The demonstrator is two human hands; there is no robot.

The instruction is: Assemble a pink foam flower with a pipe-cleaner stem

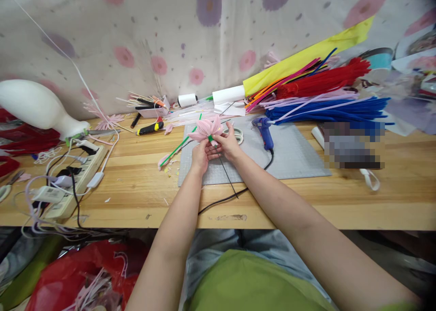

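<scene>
Pink flower (pixel 203 127): centre stage in the head view, up in both hands over the cutting mat's left half, petals fanned outward, green at the base.
Left hand (pixel 200 157): grasping, fingers closed on the base from the left, probably low to spare the petals.
Right hand (pixel 229 144): gripping too, fingertips at the green base and thumb raised; the two-handed hold looks meant to steady the bloom.
Dark stem wire (pixel 227 177): angling down from beneath the flower between the forearms, apparently left free so the head can be turned.
Green strip (pixel 182 145): slanting over the mat's left edge, just left of the flower, perhaps kept handy.
Grey cutting mat (pixel 299 161): flat under the work, likely shielding the wooden table (pixel 129 202).
Blue glue gun (pixel 264 129): resting on the mat, handle towards the person, presumably for a quick right-hand grab.
Scissors (pixel 239 136): just behind the right hand, partly hidden.
Red pipe cleaners (pixel 327 78) and blue pipe cleaners (pixel 327 110): bundled at the back right, seemingly stored by colour.
</scene>
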